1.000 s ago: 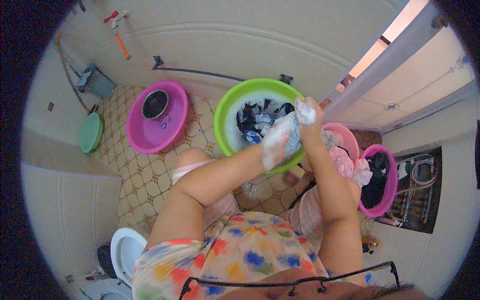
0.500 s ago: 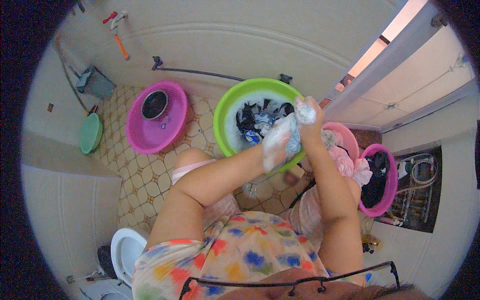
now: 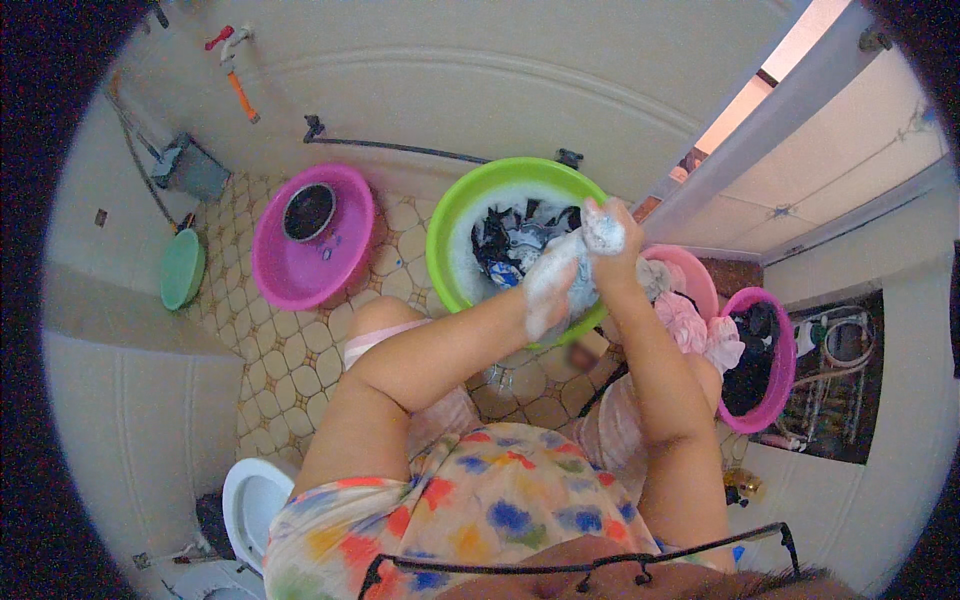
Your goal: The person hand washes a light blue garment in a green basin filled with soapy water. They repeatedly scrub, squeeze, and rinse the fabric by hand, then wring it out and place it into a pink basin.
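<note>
Over the right side of a lime-green basin (image 3: 443, 262), both my hands are at a light bluish, soapy cloth (image 3: 583, 285). My left hand (image 3: 553, 285) is thick with white foam, its fingers curled in on the cloth. Just beyond it, my right hand (image 3: 618, 237) is closed round a foamy bunch of the cloth. Foam hides part of the fingers and the cloth's shape. Inside the basin, dark clothes (image 3: 525, 240) with some blue and white parts lie in sudsy water.
A pink basin (image 3: 285, 270) holding a dark round bowl (image 3: 309, 212) stands left. On the right are a light-pink basin (image 3: 695, 275) with pale clothes and a magenta basin (image 3: 782, 375) with dark clothes. A toilet (image 3: 245, 505) sits lower left; a wall runs behind.
My right hand has shifted slightly down and left, toward my left hand, with the foamy cloth. My left hand has barely moved.
</note>
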Demonstrator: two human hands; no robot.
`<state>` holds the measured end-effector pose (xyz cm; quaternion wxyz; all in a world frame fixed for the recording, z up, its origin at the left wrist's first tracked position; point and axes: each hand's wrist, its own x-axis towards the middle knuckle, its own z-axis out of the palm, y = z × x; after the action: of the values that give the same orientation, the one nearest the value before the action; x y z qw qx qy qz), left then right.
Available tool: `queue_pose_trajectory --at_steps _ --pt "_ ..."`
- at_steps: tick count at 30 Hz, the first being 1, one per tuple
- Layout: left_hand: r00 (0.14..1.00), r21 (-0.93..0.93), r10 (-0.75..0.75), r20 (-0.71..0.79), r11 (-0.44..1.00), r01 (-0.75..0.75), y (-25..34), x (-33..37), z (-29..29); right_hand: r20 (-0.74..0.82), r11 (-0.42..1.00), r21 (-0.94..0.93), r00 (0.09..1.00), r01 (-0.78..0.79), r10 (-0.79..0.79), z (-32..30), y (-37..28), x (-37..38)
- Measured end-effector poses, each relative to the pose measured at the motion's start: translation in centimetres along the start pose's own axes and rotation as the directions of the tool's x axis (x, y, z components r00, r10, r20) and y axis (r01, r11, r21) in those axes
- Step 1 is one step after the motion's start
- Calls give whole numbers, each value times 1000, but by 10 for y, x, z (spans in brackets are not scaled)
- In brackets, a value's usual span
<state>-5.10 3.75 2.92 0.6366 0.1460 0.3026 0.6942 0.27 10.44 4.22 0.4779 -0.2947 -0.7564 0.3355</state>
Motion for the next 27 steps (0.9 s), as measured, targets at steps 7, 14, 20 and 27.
queue_pose_trajectory --at_steps 7,14,20,27 --pt "995 62 -9 -96 998 15 -3 -1 -31 28 830 -84 834 551 -551 21 -23 -28" --pt "996 114 84 6 990 -84 -4 1 -13 -52 995 91 998 47 -42 0 -5 -2" --pt "991 121 60 -120 992 -45 7 -10 -31 45 827 -42 828 561 -559 18 -30 -40" --pt "996 62 60 -61 996 -56 5 -6 -6 17 989 -35 989 144 -144 -2 -1 0"
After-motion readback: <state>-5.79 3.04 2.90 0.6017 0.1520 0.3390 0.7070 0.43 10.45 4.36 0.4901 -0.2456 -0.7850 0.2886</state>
